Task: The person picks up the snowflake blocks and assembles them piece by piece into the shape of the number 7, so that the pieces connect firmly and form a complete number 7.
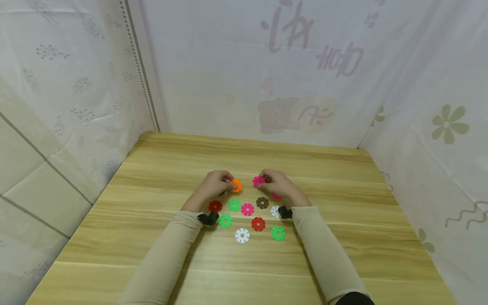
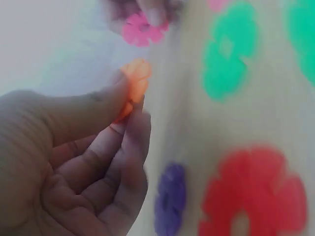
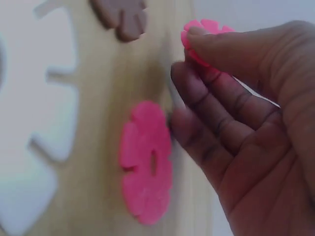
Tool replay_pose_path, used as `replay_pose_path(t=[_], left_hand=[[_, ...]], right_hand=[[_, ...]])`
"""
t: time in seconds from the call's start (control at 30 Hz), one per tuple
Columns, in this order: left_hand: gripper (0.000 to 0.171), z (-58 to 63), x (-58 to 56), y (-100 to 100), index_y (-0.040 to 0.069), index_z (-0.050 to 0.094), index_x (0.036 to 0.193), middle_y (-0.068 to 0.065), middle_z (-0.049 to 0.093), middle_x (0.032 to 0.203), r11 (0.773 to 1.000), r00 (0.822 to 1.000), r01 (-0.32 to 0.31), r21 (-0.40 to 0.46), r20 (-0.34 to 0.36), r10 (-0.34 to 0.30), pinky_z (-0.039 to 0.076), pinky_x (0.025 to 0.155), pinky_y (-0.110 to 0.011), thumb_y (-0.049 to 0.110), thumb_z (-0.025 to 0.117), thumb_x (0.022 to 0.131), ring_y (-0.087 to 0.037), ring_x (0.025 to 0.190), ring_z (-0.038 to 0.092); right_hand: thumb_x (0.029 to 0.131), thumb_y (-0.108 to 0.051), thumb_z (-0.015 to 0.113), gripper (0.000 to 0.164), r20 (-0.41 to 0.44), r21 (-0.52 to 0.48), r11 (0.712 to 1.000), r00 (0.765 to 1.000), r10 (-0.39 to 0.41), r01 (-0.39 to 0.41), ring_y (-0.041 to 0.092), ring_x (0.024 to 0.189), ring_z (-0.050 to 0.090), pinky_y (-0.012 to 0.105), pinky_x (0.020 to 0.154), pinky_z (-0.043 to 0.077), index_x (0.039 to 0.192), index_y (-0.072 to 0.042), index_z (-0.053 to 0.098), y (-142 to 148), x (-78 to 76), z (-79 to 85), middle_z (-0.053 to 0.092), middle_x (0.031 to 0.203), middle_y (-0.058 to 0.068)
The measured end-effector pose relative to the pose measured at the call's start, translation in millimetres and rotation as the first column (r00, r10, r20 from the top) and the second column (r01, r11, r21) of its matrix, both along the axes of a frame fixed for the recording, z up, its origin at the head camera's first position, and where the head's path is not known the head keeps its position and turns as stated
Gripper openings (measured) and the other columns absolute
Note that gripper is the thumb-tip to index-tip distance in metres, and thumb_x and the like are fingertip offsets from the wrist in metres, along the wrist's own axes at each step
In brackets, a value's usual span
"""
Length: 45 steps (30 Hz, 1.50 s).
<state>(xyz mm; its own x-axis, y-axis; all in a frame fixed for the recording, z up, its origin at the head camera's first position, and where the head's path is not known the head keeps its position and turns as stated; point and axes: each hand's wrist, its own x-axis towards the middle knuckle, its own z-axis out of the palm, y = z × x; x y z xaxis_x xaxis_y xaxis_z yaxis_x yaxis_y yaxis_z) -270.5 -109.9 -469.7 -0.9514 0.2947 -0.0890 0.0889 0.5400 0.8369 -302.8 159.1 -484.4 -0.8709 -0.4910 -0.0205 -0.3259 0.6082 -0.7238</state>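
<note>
Between thumb and fingers, my left hand (image 1: 217,184) pinches an orange notched disc (image 1: 237,185), a flat flower-shaped plastic piece with a centre hole. My right hand (image 1: 279,184) pinches a pink notched disc (image 1: 258,181) by its edge. The two held discs face each other with a small gap between them, raised over the table. Below the left hand in its wrist view lie a purple disc (image 2: 170,199) and a red disc (image 2: 256,189). Beside the right hand, another pink disc (image 3: 146,162) lies on the wood, partly hidden by that hand in the head view.
Several more discs lie nearer on the wooden table (image 1: 213,271): green (image 1: 225,220), white (image 1: 242,235), red (image 1: 258,224), pink (image 1: 247,209) and brown (image 1: 262,203). A white disc (image 1: 275,211) is partly covered by the right wrist's black camera (image 1: 285,212). Patterned curtains (image 1: 213,76) surround the table.
</note>
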Motion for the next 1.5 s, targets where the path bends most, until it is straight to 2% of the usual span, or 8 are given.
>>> replay_pose_path(t=[0.17,0.3,0.4,0.57,0.7,1.0,1.27,1.5], left_hand=[[0.027,6.4,-1.2,0,-0.004,0.068,0.115,-0.013,0.074,0.098,0.954,0.993,-0.072,0.29,0.11,0.041,0.059,0.081,-0.045,0.013,0.072,0.095,-0.036,0.092,0.071],[0.028,17.2,-0.5,3,-0.006,0.066,0.118,-0.023,0.071,0.106,0.901,0.988,-0.108,0.421,0.149,0.049,0.054,0.091,-0.054,0.011,0.069,0.096,-0.037,0.094,0.071],[0.028,24.1,-0.7,6,-0.007,0.065,0.119,-0.03,0.067,0.112,0.864,0.984,-0.128,0.487,0.174,0.047,0.053,0.093,-0.053,0.01,0.068,0.096,-0.034,0.092,0.073],[0.029,31.5,-1.2,12,-0.006,0.065,0.117,-0.026,0.069,0.11,0.839,0.979,-0.153,0.522,0.197,0.056,0.057,0.089,-0.045,0.012,0.071,0.095,-0.026,0.086,0.074],[0.031,34.5,-0.4,16,-0.007,0.064,0.12,-0.021,0.07,0.107,0.82,0.975,-0.169,0.546,0.216,0.057,0.057,0.089,-0.044,0.012,0.07,0.096,-0.024,0.085,0.074],[0.033,34.5,3.1,14,-0.008,0.062,0.122,-0.019,0.069,0.108,0.802,0.973,-0.168,0.573,0.227,0.042,0.059,0.082,-0.033,0.012,0.068,0.097,-0.023,0.086,0.073],[0.033,31.8,1.1,10,-0.01,0.061,0.122,-0.017,0.071,0.104,0.762,0.964,-0.185,0.62,0.265,0.018,0.059,0.08,-0.031,0.009,0.069,0.096,-0.02,0.082,0.074],[0.031,32.9,2.7,7,-0.01,0.062,0.121,-0.016,0.07,0.103,0.749,0.965,-0.194,0.634,0.26,0.03,0.06,0.078,-0.03,0.008,0.068,0.097,-0.02,0.081,0.073]], right_hand=[[0.097,-0.017,0.069,0.008,0.005,-0.144,0.989,1.0,-0.02,0.02,0.022,0.086,0.069,0.035,0.074,0.059,0.105,-0.013,0.07,0,2.8,6.0,0.073,0.096,0.002],[0.098,-0.016,0.068,0.012,0.021,-0.272,0.962,1.0,0.0,0.006,0.034,0.097,0.072,0.045,0.082,0.059,0.109,-0.009,0.069,-2,5.6,15.5,0.075,0.1,0.006],[0.098,-0.017,0.068,0.014,0.026,-0.336,0.942,1.0,0.003,0.006,0.038,0.098,0.071,0.051,0.084,0.058,0.109,-0.008,0.069,-4,8.4,20.1,0.075,0.102,0.01],[0.099,-0.017,0.067,0.013,-0.013,-0.424,0.906,1.0,-0.001,-0.005,0.028,0.095,0.073,0.053,0.084,0.057,0.109,-0.009,0.071,-7,13.8,21.1,0.074,0.106,0.01],[0.099,-0.017,0.066,0.014,-0.052,-0.473,0.881,0.999,-0.015,-0.011,0.031,0.095,0.073,0.052,0.083,0.058,0.109,-0.009,0.072,-9,17.5,20.2,0.074,0.107,0.01],[0.099,-0.013,0.065,0.014,-0.106,-0.528,0.848,0.994,-0.009,-0.049,0.024,0.095,0.073,0.039,0.081,0.06,0.11,-0.009,0.072,-16,17.9,17.3,0.074,0.109,0.007],[0.098,-0.013,0.066,0.013,-0.107,-0.534,0.845,0.994,-0.036,-0.027,0.023,0.093,0.073,0.038,0.079,0.06,0.107,-0.007,0.073,-20,21.5,18.3,0.075,0.107,0.008],[0.097,-0.009,0.066,0.013,-0.111,-0.522,0.853,0.993,-0.047,-0.018,0.025,0.092,0.073,0.037,0.078,0.06,0.107,-0.004,0.073,-25,22.3,20.3,0.075,0.108,0.01]])
